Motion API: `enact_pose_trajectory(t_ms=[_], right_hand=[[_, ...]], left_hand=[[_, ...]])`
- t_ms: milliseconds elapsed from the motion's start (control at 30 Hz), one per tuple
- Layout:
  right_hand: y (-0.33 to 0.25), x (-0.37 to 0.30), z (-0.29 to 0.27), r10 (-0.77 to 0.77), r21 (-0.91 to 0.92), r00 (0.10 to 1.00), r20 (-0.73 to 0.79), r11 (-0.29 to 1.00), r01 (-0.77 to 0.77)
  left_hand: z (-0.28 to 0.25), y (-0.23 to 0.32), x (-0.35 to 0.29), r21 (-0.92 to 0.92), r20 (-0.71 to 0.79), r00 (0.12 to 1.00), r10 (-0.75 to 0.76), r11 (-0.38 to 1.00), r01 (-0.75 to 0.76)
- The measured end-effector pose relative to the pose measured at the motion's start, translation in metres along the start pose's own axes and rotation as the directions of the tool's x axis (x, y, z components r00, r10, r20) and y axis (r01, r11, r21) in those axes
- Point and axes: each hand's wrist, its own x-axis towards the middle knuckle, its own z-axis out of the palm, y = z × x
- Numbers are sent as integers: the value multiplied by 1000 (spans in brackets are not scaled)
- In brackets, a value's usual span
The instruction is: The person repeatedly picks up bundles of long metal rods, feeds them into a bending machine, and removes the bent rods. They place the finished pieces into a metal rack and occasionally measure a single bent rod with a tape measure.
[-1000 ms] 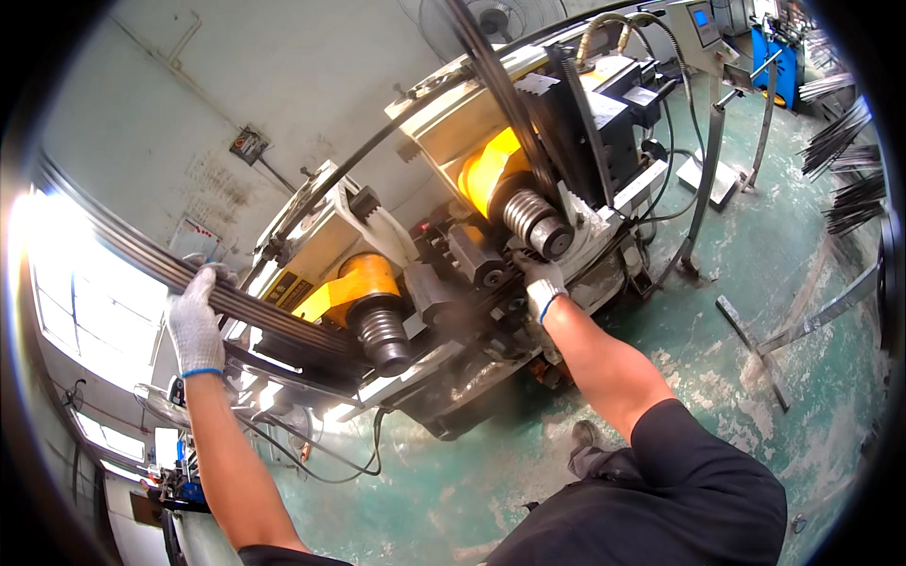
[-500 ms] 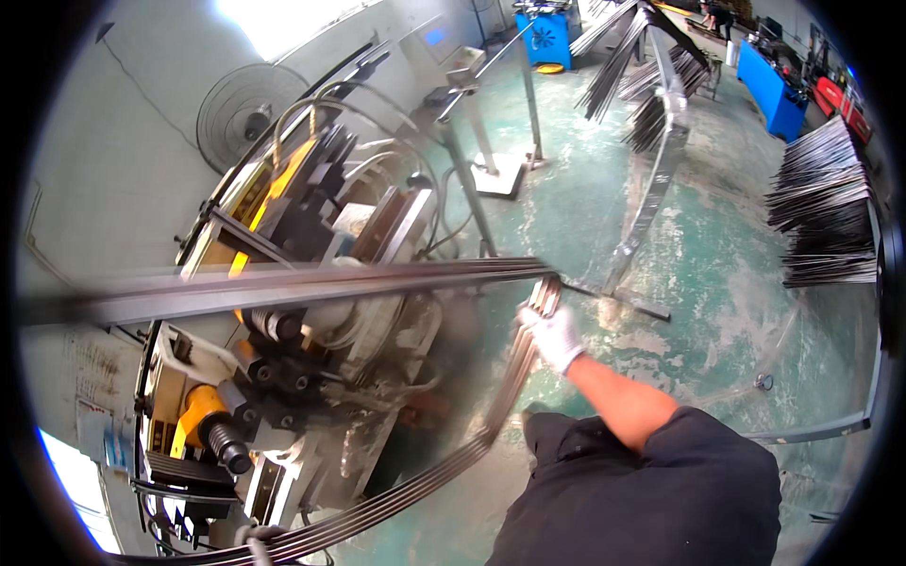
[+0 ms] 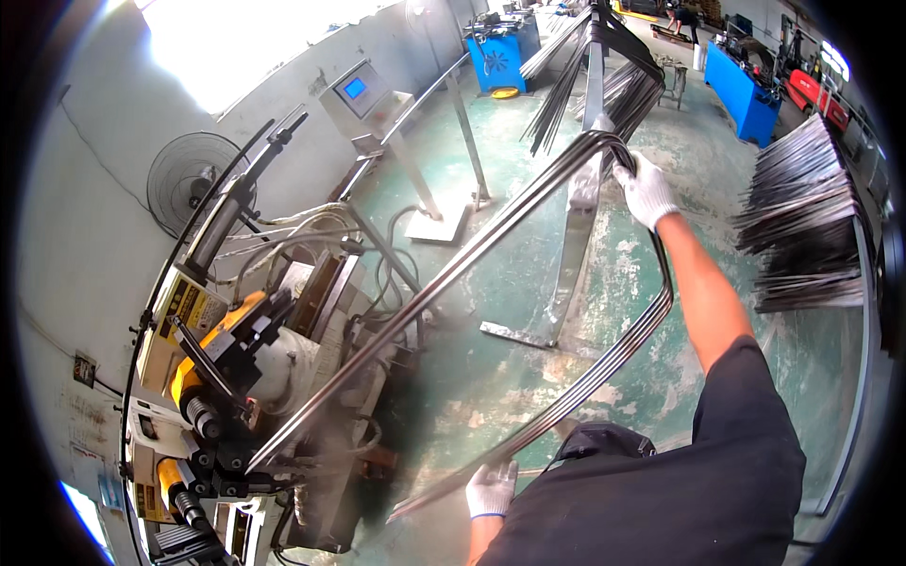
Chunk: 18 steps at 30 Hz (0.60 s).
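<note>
A bundle of several thin dark metal bars point(image 3: 613, 357), bent into angled legs, spans the middle of the picture. My right hand point(image 3: 646, 191), in a white glove, is closed around it close to its upper bend. One long leg slopes from there down left toward the bending machine point(image 3: 203, 429); the other turns below my right hand and runs to the lower middle. Beneath this lower leg, my gloved left hand point(image 3: 492, 489) has its fingers stretched up against or right beside the bars. Whether it bears any of their weight I cannot tell.
Ahead stands a metal rack post point(image 3: 578, 236), with dark bent bars point(image 3: 628, 94) hanging at its top. More bars point(image 3: 802, 212) hang on a rack at right. A console point(image 3: 359, 92) on a stand and a fan point(image 3: 195, 184) are at left. A person point(image 3: 683, 21) bends over far behind.
The bar bundle has swung up and to the right with my right hand. My left hand has come from the lower left to the lower middle, its fingers now stretched. The view has shifted.
</note>
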Motion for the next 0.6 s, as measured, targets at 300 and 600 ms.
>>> enact_pose_trajectory(t_ms=[300, 600], right_hand=[[123, 191, 77, -103, -506, 970, 221, 838, 204], [108, 240, 54, -249, -787, 940, 233, 520, 333]], left_hand=[[148, 68, -8, -176, -177, 977, 120, 973, -151], [108, 3, -39, -288, -429, 902, 44, 940, -183]])
